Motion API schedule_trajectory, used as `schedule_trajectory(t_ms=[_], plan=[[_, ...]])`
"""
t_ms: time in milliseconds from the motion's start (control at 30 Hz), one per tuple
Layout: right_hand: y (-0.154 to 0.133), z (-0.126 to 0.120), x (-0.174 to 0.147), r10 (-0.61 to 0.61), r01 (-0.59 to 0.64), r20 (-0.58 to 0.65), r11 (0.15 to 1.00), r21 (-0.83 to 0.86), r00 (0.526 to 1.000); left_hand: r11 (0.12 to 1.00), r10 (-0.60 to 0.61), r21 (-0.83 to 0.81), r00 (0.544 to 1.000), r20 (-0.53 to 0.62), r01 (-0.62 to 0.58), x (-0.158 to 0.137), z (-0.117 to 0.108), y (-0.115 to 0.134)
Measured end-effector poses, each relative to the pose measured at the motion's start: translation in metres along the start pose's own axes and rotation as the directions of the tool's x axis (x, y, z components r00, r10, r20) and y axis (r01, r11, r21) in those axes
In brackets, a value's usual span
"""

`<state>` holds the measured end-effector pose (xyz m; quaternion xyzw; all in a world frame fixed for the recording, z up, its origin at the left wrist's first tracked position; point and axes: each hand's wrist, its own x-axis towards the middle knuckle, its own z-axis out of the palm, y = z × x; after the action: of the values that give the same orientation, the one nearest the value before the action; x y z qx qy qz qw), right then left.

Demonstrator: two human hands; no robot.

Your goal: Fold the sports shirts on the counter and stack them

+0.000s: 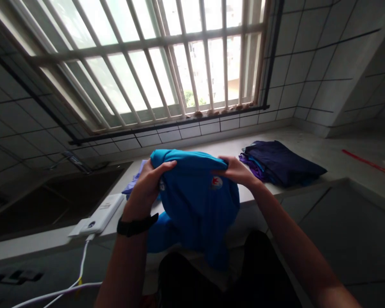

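Both left hand (pixel 146 185) and right hand (pixel 237 170) clamped on blue garment (pixel 195 203); long axis hanging downward.

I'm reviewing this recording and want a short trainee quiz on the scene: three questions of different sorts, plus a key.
1. True or false: the left hand and the right hand both grip the blue garment.

2. Where is the dark band worn?
A) left wrist
B) right wrist
C) both wrists

3. Fill in: the dark folded cloth lies on the counter, to the ____ of the blue garment in the picture.

Key: 1. True; 2. A; 3. right
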<state>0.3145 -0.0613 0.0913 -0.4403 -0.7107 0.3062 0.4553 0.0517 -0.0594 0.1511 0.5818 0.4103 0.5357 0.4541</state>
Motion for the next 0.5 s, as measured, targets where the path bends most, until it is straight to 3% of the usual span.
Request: schedule_trajectory(t_ms=[33, 100, 133, 167, 267, 333, 433, 467, 500], plan=[[0.0, -0.002, 0.001, -0.059, 0.03, -0.225, 0.991, -0.13, 0.973, 0.999, -0.016, 0.028, 1.0, 0.018, 0.016, 0.003, -0.008, -0.001], [0.0, -0.006, 0.002, -0.211, 0.02, -0.532, 0.939, -0.343, 0.82, 0.997, -0.022, 0.079, 0.998, 0.062, 0.018, 0.007, -0.022, 0.0], [0.0, -0.007, 0.001, -0.274, 0.011, -0.592, 0.913, -0.408, 0.758, 0.993, -0.022, 0.116, 0.996, 0.092, 0.011, 0.009, -0.029, 0.001], [0.001, -0.008, 0.001, -0.317, 0.019, -0.604, 0.894, -0.447, 0.731, 0.986, -0.033, 0.169, 0.99, 0.137, 0.01, 0.01, -0.035, 0.003], [0.003, -0.009, -0.001, -0.347, 0.087, -0.543, 0.891, -0.446, 0.765, 0.912, -0.199, 0.408, 0.908, 0.367, 0.035, 0.01, -0.047, 0.011], [0.003, -0.004, -0.002, -0.325, 0.114, -0.51, 0.909, -0.402, 0.797, 0.845, -0.29, 0.534, 0.847, 0.445, 0.009, 0.009, -0.043, 0.01], [0.0, 0.009, 0.0, -0.308, 0.118, -0.48, 0.915, -0.387, 0.821, 0.831, -0.189, 0.548, 0.881, 0.433, -0.091, 0.002, -0.013, -0.004], [-0.003, 0.013, 0.0, -0.314, 0.118, -0.468, 0.909, -0.4, 0.826, 0.854, -0.152, 0.507, 0.874, 0.462, -0.12, -0.002, 0.001, -0.012], [-0.006, 0.018, 0.001, -0.321, 0.118, -0.456, 0.9, -0.418, 0.83, 0.887, -0.149, 0.446, 0.838, 0.524, -0.12, -0.006, 0.014, -0.021]])
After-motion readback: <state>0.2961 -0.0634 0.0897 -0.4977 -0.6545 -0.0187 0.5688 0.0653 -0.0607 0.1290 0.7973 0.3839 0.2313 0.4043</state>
